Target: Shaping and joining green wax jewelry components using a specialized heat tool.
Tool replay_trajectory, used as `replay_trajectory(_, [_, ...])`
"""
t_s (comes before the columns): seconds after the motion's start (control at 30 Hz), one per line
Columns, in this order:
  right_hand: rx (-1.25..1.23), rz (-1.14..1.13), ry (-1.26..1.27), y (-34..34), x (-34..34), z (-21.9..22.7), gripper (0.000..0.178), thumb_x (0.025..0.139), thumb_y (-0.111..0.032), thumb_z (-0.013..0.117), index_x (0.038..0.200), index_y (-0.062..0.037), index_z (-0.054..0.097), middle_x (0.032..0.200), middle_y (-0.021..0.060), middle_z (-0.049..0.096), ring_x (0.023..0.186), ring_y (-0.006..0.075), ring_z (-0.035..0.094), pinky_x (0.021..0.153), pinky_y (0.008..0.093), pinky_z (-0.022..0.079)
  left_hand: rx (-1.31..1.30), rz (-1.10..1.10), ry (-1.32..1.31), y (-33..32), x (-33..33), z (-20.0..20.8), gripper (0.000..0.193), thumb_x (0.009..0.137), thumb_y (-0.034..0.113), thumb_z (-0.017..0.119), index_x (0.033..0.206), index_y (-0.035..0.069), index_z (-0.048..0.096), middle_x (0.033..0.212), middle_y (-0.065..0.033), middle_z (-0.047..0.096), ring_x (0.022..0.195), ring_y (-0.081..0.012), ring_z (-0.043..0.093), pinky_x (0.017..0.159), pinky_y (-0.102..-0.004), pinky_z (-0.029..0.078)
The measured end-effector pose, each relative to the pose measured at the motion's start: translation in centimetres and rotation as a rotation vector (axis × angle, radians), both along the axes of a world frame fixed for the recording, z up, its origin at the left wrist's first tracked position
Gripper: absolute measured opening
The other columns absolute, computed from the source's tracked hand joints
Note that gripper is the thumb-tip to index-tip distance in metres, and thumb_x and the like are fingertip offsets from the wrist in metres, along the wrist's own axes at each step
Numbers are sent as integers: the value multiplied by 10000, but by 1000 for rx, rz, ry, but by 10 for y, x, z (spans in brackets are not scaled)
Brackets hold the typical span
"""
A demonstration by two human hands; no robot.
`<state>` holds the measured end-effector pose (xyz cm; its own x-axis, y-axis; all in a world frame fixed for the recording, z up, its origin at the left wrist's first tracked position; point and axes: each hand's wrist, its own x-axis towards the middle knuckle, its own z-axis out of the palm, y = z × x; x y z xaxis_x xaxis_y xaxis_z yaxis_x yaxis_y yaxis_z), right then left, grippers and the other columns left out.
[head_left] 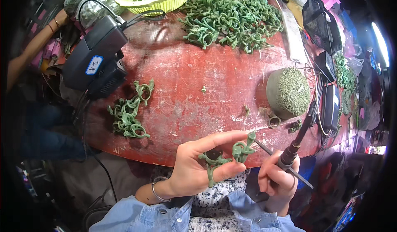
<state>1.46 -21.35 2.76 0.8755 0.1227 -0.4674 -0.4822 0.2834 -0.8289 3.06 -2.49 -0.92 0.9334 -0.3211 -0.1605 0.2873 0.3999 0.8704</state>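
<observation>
My left hand (194, 161) is closed around several green, wax-like rings (242, 150), pinched between thumb and fingers above the table's near edge. Another green ring (211, 175) hangs by its base. In my right hand (280, 174) is a dark corded handle tool (297, 143), like a soldering pen, slanting up to the right. A thin grey metal strip (302, 179) crosses that same hand, and its upper end reaches the rings at my left fingertips. Whether strip and handle are joined is hidden by my fingers.
On the red table (186, 91) lie a large heap of green rings (231, 16), a smaller cluster (127, 112) and a yellow-green basket (155, 4). A round pot of greenish granules (291, 92) stands right. A black device (97, 54) sits left; someone's arm (31, 45) is beyond.
</observation>
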Motion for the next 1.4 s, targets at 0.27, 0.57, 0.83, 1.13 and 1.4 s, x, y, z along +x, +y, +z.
replay_trajectory(0.27, [-183,-104,0,-7,-4,-13,245,763,13,516,980,112,567,624,172,602,342,88,453,319,180,308,-108,-3,67,-8,0,-2,529,747,112,692,1179,-74,449,935,-198,603,754,-178,598,588,-254,526])
replay_trajectory(0.57, [-406,-74,-206,0,-3,-25,281,779,25,568,1054,73,532,759,138,631,458,56,495,396,176,383,-227,-18,88,-16,-2,2,479,770,143,670,1156,-43,458,932,-194,568,763,-209,593,532,-251,532])
replay_trajectory(0.83, [-305,-328,-416,2,-19,-25,298,876,-218,521,922,75,528,663,193,617,401,127,533,330,210,394,-176,-61,91,-16,-6,7,407,784,146,655,1105,-49,500,937,-184,562,778,-214,597,541,-254,536])
replay_trajectory(1.13, [-191,-134,-567,14,-33,-15,273,901,-218,475,1058,5,480,739,169,644,535,153,581,499,273,499,-159,-40,110,-24,-14,7,404,757,139,686,1086,-31,522,978,-166,596,861,-192,596,752,-311,501])
replay_trajectory(1.4, [-337,-249,-647,27,-36,-27,279,905,-241,468,1038,3,488,687,134,644,500,124,561,461,238,463,-151,-3,-9,-25,-17,1,367,779,35,644,1122,-20,524,908,-75,599,799,-108,590,702,-228,507])
